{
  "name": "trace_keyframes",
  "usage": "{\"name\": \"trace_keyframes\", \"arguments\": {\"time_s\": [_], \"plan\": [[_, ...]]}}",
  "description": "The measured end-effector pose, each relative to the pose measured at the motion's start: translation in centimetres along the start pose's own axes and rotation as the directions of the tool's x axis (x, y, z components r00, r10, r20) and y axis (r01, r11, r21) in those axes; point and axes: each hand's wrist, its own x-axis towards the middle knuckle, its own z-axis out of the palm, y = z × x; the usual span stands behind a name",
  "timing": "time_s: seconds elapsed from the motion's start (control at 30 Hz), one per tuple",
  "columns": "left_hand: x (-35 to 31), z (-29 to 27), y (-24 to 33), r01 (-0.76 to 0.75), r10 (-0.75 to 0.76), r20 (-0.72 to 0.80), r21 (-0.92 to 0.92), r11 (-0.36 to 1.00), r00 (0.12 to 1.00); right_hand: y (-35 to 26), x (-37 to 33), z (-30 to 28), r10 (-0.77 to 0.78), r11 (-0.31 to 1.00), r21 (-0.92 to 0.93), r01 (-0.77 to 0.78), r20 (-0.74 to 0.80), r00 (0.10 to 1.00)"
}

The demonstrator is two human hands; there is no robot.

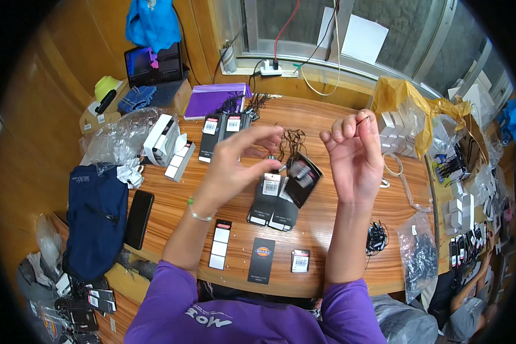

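Observation:
My left hand (235, 163) is raised over the middle of the table, thumb and fingers apart. Close to its fingertips, a black hang tag (304, 180) is tilted and blurred above a pile of black hang tags (273, 209) with white labels. Black strings (293, 140) lie tangled behind them. Further right, my right hand (355, 157) is held up, palm toward me, with thumb and forefinger pinched on a thin black string (363, 120). Only a short bit of the string shows; where it leads cannot be made out.
Near me lie a white-label strip card (219, 245), a black card (261, 261) and a small labelled tag (300, 261). More tag stacks (210, 137) stand behind my left hand. A phone (139, 219) and blue bag (97, 221) are left; string bundle (376, 238) and plastic bag (417, 252) right.

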Motion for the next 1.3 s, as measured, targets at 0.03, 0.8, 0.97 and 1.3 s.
{"name": "trace_keyframes", "arguments": {"time_s": [0.03, 0.8, 0.97, 1.3], "plan": [[-0.6, -0.8, -0.2, -0.029, 0.03, -0.025, 0.022, 0.999, 0.999, -0.4, -0.1, 0.1, -0.02, 0.999, -0.025, 0.02, 0.015, 1.0], [-17.4, -4.1, -5.9, 0.431, -0.434, -0.043, 0.25, 0.867, 0.9, -3.0, 0.9, -1.7, -0.072, 0.947, -0.314, 0.067, -0.005, 0.997], [-11.2, -4.9, -1.3, 0.527, -0.553, -0.164, -0.176, 0.831, 0.817, -2.2, 0.0, 0.6, 0.001, 0.732, -0.681, -0.007, -0.009, 1.0], [-0.6, -0.6, 0.9, 0.004, -0.032, -0.313, -0.092, 0.996, 0.949, 2.2, -0.8, 3.3, 0.09, 0.384, -0.92, 0.076, 0.119, 0.989]]}}
